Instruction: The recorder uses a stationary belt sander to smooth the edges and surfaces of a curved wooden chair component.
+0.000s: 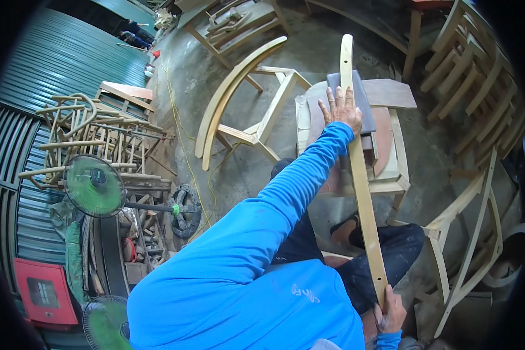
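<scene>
A long, slightly curved pale wooden slat (361, 186) with slots cut near both ends runs from the top centre down to the lower right. Its upper part rests on a grey pad (366, 105) on top of a small unfinished wooden stool (399, 146). My left hand (341, 109), on a blue-sleeved arm, lies flat with fingers spread on the pad and against the slat. My right hand (392, 315) is closed around the slat's lower end, near my dark-trousered knee.
An unfinished chair frame with a curved back rail (233, 87) lies on the concrete floor to the left. More chair frames are stacked at the right (472, 70) and left (99, 134). Two green fans (93, 186) and a yellow cord (178, 116) are by the corrugated wall.
</scene>
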Motion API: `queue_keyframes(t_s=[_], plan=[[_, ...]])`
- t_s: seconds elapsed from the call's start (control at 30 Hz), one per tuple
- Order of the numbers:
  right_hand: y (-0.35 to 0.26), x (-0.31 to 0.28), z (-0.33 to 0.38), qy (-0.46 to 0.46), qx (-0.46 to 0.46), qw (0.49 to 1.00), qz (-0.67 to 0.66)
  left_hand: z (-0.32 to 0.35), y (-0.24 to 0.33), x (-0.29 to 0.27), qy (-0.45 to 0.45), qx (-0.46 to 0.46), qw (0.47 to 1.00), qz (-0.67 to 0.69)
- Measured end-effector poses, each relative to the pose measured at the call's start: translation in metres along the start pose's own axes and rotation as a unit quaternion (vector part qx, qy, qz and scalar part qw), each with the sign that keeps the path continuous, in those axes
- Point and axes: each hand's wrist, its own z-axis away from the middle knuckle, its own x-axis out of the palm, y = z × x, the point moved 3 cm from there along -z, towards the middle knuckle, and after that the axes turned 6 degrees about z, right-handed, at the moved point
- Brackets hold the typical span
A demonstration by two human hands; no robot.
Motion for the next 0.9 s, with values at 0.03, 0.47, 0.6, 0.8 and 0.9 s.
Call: queue_keyframes(t_s=[0.03,0.47,0.6,0.8,0.9], plan=[[-0.002,-0.002,-0.002,0.003,-0.002,1.0,-0.004,-0.013,-0.002,-0.001,-0.004,0.008,1.0,0.005],[-0.038,0.003,-0.14,0.062,-0.037,0.99,0.124,-0.152,-0.016,-0.018,0.008,0.041,0.999,0.034],[-0.046,0.0,-0.179,0.104,-0.017,0.986,0.132,-0.19,-0.023,-0.018,0.01,0.038,0.999,0.017],[-0.04,0.004,-0.184,0.104,-0.037,0.988,0.108,-0.151,-0.035,-0.021,0.035,0.006,0.999,0.02],[-0.029,0.01,-0.144,0.089,-0.02,0.991,0.101,-0.071,-0.018,-0.008,0.022,0.009,1.0,0.011]])
